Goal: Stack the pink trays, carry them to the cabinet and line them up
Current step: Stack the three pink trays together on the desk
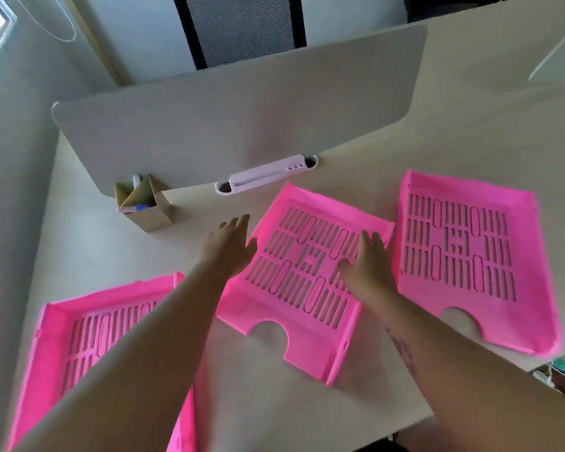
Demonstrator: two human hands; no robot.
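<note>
Left hand (227, 247) and right hand (367, 262) spread flat, flanking middle tray (304, 275).

Three pink slotted trays lie flat, unstacked, open side up, on the tabletop (274, 402). Left tray (88, 337): near edge, partly out of view. Middle tray (294, 288): rotated, front notch toward viewer. Right tray (470, 256): just beside it.

Both bare forearms reach forward, converging a little. The left hand (228, 246) is flat, palm down, fingers together and extended. The right hand (367, 264) is likewise open, palm down, fingers slightly spread, thumb pointing inward
</note>
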